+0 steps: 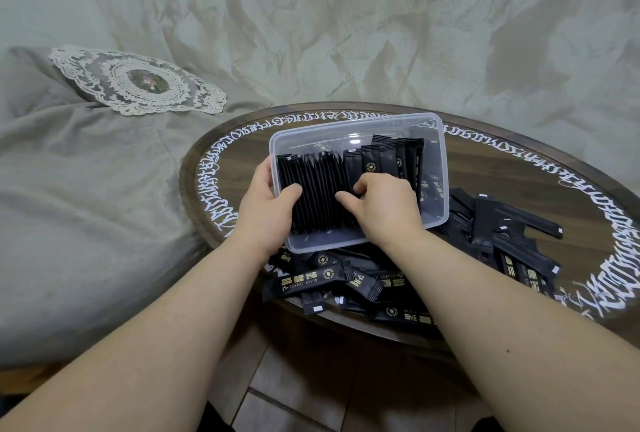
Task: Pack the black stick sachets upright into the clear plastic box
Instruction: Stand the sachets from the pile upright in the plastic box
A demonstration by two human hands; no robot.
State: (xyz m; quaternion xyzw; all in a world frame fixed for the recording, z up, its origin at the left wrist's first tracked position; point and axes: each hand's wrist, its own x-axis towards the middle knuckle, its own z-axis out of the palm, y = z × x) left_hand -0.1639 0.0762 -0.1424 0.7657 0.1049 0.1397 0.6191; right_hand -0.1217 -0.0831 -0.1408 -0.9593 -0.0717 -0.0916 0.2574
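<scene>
From the head camera, I look down at the clear rectangular plastic box (pixel 360 126) sitting on a round dark wooden table (pixel 519 168) ringed with white ornate lettering. My left hand (pixel 266 209) grips the box at its left wall — thumb hooked over the rim and pressing against the row of black stick sachets (pixel 315 189) standing on edge inside, fingers wrapped around the outside. My right hand (pixel 384 203) reaches into the box with its fingers curled onto the tops of that same row, pinching or pushing them; which of the two I cannot tell. Further back in the box, a second group of upright black sachets (pixel 391 157) leans against the far right wall, gold round logos showing. Loose black sachets with gold print (pixel 311 281) lie heaped flat on the table just in front of and to the right of the box, under my forearms. Beyond the table lies a grey-green bedspread (pixel 86 206) with a white lace doily (pixel 138 79) on it.
</scene>
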